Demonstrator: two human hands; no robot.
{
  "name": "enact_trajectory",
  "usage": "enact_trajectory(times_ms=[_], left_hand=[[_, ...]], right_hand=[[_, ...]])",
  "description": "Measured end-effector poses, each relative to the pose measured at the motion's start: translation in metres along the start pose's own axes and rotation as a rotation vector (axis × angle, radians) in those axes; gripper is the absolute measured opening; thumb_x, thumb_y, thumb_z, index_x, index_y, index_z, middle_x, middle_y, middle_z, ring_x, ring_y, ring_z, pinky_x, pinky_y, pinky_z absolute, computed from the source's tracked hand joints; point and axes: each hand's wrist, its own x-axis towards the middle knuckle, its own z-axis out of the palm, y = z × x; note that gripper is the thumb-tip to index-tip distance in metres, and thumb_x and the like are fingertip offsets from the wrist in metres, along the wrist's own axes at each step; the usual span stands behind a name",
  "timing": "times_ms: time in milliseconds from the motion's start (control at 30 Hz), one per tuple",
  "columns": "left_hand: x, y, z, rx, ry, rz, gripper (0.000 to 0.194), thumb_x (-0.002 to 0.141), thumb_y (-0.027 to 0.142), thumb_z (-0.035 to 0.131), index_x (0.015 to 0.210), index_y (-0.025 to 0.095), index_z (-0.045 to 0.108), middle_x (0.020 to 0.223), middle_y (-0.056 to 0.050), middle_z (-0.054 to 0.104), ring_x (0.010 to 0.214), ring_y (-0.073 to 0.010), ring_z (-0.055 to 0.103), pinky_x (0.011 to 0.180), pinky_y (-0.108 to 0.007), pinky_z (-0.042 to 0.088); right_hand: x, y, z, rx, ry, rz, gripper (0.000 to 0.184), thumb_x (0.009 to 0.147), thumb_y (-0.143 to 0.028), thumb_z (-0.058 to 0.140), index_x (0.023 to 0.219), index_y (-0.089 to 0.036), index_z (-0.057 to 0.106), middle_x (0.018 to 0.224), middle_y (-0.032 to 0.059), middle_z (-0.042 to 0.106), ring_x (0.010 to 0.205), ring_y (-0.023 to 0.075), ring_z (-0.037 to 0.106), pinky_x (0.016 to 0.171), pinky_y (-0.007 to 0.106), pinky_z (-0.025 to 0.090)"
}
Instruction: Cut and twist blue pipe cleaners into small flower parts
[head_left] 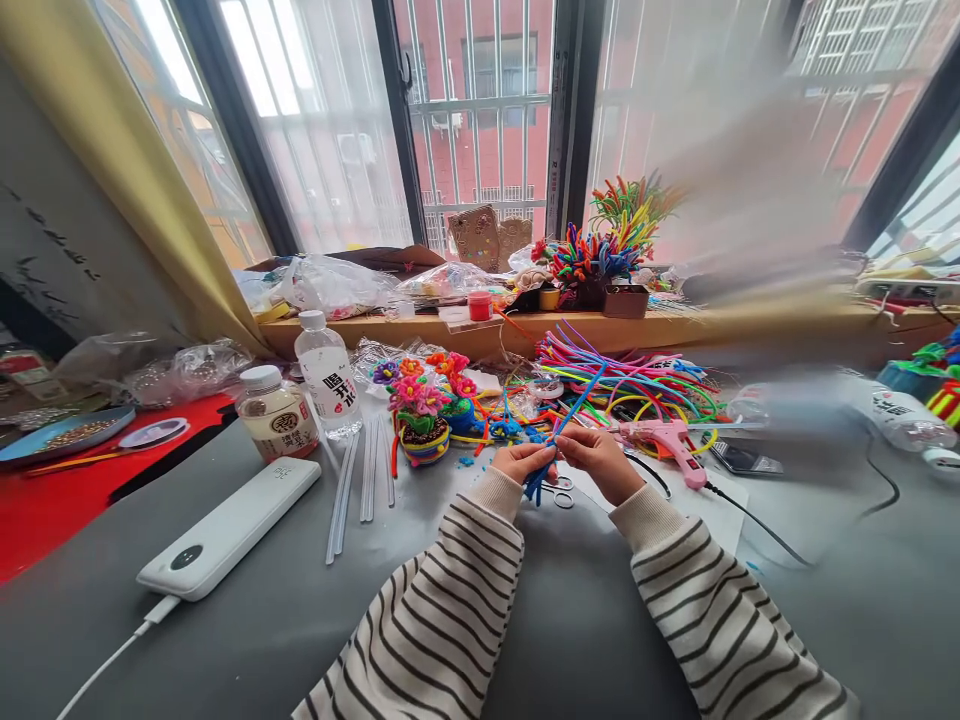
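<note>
My left hand (523, 462) and my right hand (598, 462) meet over the grey table (570, 620), both pinched closed on a bundle of blue pipe cleaners (568, 415). The blue stems rise up and to the right between my fingers, and a short blue end hangs below my left hand. A small pair of scissors (559, 492) lies on the table just under my hands. A pink glue gun (670, 441) lies right of my right hand on a white sheet. Both arms wear striped sleeves.
A heap of coloured pipe cleaners (622, 375) lies behind my hands. Pipe-cleaner flower pots (424, 410), clear glue sticks (366, 480), two bottles (328, 375), a white power bank (232, 525) and a phone (744, 460) stand around. The window sill (675, 325) holds more craft pieces.
</note>
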Motion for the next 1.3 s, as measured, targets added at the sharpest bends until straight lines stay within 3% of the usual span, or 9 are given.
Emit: enact_trajectory(times_ms=[267, 467, 533, 633, 767, 867, 967, 1067, 1300], left_hand=[[-0.006, -0.002, 0.006, -0.272, -0.295, -0.056, 0.027, 0.052, 0.035, 0.063, 0.057, 0.012, 0.05, 0.037, 0.006, 0.041, 0.036, -0.0044, 0.042, 0.061, -0.027, 0.042], [-0.007, -0.002, 0.009, -0.347, -0.403, -0.074, 0.03, 0.052, 0.037, 0.063, 0.054, 0.012, 0.046, 0.035, 0.007, 0.035, 0.033, -0.0033, 0.038, 0.043, -0.019, 0.036], [-0.006, 0.001, 0.009, -0.272, -0.353, -0.073, 0.031, 0.052, 0.039, 0.062, 0.057, 0.011, 0.049, 0.039, 0.005, 0.042, 0.038, -0.0055, 0.044, 0.047, -0.021, 0.038], [-0.004, 0.004, 0.008, -0.007, -0.17, -0.017, 0.033, 0.05, 0.038, 0.063, 0.066, 0.011, 0.054, 0.055, -0.001, 0.055, 0.052, -0.0105, 0.053, 0.056, -0.024, 0.04], [0.001, -0.001, 0.007, 0.408, 0.185, 0.194, 0.035, 0.044, 0.033, 0.067, 0.071, 0.014, 0.056, 0.066, -0.003, 0.059, 0.058, -0.0124, 0.053, 0.058, -0.026, 0.041], [0.004, -0.007, 0.006, 0.634, 0.368, 0.353, 0.028, 0.049, 0.036, 0.063, 0.068, 0.016, 0.058, 0.065, -0.003, 0.06, 0.057, -0.0122, 0.052, 0.06, -0.026, 0.041], [0.006, -0.007, 0.007, 0.645, 0.365, 0.358, 0.021, 0.056, 0.036, 0.058, 0.063, 0.015, 0.06, 0.06, -0.004, 0.06, 0.056, -0.0121, 0.053, 0.06, -0.025, 0.04], [0.005, -0.002, 0.01, 0.474, 0.267, 0.254, 0.022, 0.058, 0.035, 0.056, 0.058, 0.013, 0.06, 0.054, -0.004, 0.059, 0.052, -0.0118, 0.053, 0.056, -0.024, 0.041], [0.004, 0.002, 0.008, -0.014, 0.089, -0.01, 0.034, 0.043, 0.035, 0.067, 0.064, 0.01, 0.061, 0.052, -0.002, 0.058, 0.048, -0.0113, 0.054, 0.053, -0.024, 0.042]], right_hand=[[-0.005, 0.004, 0.009, 0.28, -0.097, 0.039, 0.02, 0.062, -0.035, 0.058, 0.063, -0.016, 0.051, 0.051, -0.0045, 0.045, 0.043, 0.0061, 0.042, 0.042, 0.02, 0.034], [-0.011, 0.002, 0.013, 0.344, -0.105, 0.131, 0.021, 0.06, -0.036, 0.058, 0.066, -0.018, 0.048, 0.049, -0.0053, 0.047, 0.044, 0.0102, 0.05, 0.042, 0.023, 0.04], [-0.009, 0.003, 0.013, 0.301, -0.07, 0.072, 0.02, 0.062, -0.036, 0.056, 0.065, -0.018, 0.048, 0.046, -0.006, 0.045, 0.039, 0.0089, 0.047, 0.038, 0.022, 0.037], [-0.004, 0.005, 0.009, 0.11, 0.085, -0.076, 0.019, 0.063, -0.035, 0.056, 0.061, -0.017, 0.05, 0.047, -0.0054, 0.044, 0.04, 0.007, 0.043, 0.039, 0.021, 0.035], [0.001, 0.007, 0.004, -0.233, 0.329, -0.242, 0.018, 0.061, -0.034, 0.058, 0.062, -0.016, 0.057, 0.062, 0.0002, 0.052, 0.056, 0.0098, 0.047, 0.054, 0.023, 0.037], [0.001, 0.011, 0.003, -0.347, 0.37, -0.277, 0.021, 0.062, -0.037, 0.056, 0.064, -0.016, 0.059, 0.066, 0.0023, 0.054, 0.058, 0.0113, 0.047, 0.057, 0.025, 0.037], [0.002, 0.014, 0.002, -0.336, 0.371, -0.271, 0.022, 0.062, -0.037, 0.055, 0.065, -0.016, 0.059, 0.066, 0.0023, 0.054, 0.057, 0.0112, 0.046, 0.055, 0.025, 0.036], [0.002, 0.014, 0.002, -0.259, 0.362, -0.237, 0.02, 0.06, -0.036, 0.057, 0.065, -0.016, 0.059, 0.062, 0.0009, 0.053, 0.054, 0.0099, 0.044, 0.052, 0.023, 0.035], [0.002, 0.012, 0.001, -0.032, 0.298, -0.17, 0.015, 0.058, -0.032, 0.06, 0.06, -0.017, 0.059, 0.047, -0.0047, 0.042, 0.042, 0.0052, 0.034, 0.042, 0.02, 0.026]])
